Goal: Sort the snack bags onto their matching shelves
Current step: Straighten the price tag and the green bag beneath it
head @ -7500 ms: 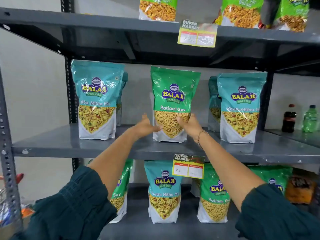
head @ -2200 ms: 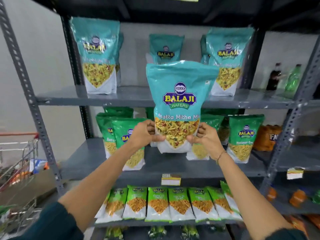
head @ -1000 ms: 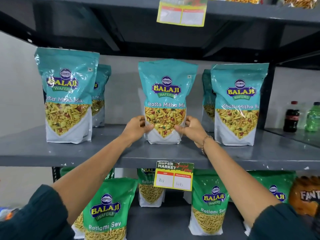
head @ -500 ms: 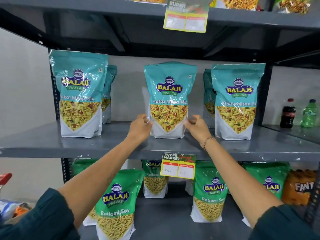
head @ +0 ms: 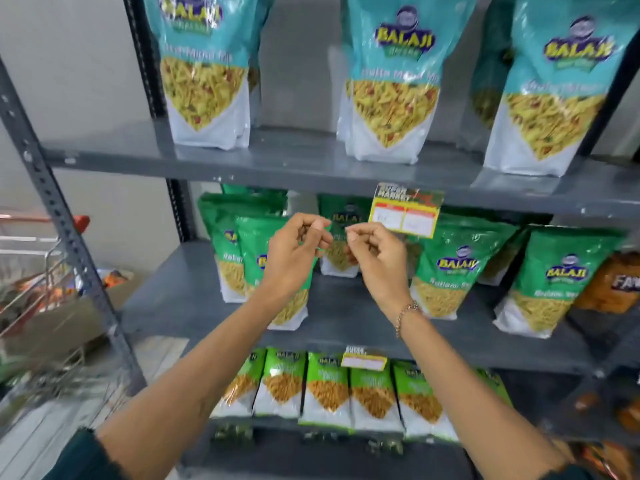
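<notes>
Both hands — left hand (head: 294, 254), right hand (head: 377, 261) — loosely curled, empty, below the teal bag (head: 391, 84) on its shelf (head: 294, 161).

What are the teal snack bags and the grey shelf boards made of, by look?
Teal snack bags: glossy plastic film, judging by the sheen, creases and a clear window showing the mix. Grey shelf boards: probably painted sheet metal, matte, with chipped spots on the front edge.

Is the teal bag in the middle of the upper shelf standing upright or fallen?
Upright. The middle teal bag stands on its white base on the upper shelf, nothing touching it.
</notes>
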